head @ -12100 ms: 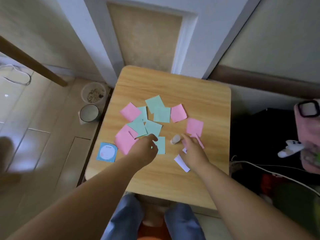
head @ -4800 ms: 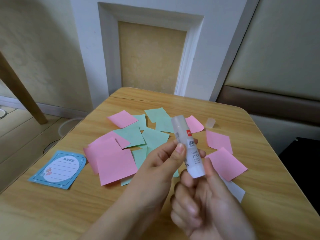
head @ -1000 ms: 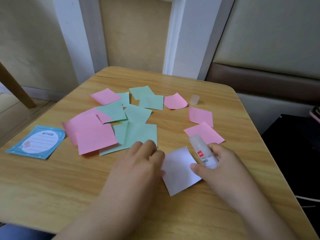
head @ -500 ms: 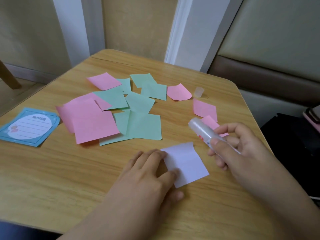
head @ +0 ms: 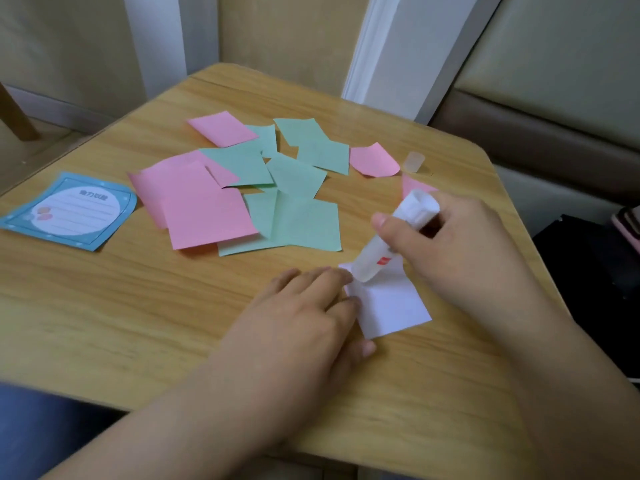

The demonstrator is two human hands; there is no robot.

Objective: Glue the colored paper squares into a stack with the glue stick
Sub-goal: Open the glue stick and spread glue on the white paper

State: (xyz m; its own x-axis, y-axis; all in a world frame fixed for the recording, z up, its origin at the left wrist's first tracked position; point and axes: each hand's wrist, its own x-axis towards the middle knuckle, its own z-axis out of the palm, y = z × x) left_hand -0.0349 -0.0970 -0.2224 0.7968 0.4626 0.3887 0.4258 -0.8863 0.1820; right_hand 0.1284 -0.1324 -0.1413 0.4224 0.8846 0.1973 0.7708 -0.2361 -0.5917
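Note:
A pale white paper square (head: 391, 306) lies near the front right of the wooden table (head: 104, 306). My left hand (head: 301, 317) rests flat on its left edge, fingers straight. My right hand (head: 446, 244) grips the uncapped glue stick (head: 391, 244), tilted with its tip down on the far left corner of that square. Several pink squares (head: 204, 209) and green squares (head: 298, 220) lie scattered and overlapping across the middle of the table. One pink square (head: 412, 187) is partly hidden behind the right hand.
The clear glue cap (head: 414, 162) stands at the back right of the table. A blue note card (head: 72, 211) lies at the left edge. A dark bag (head: 588, 271) and a pink phone (head: 628, 225) sit off the table's right side. Walls stand behind.
My right hand has turned the glue stick over and brought its tip down onto the white square. My left hand stays on the square's left edge.

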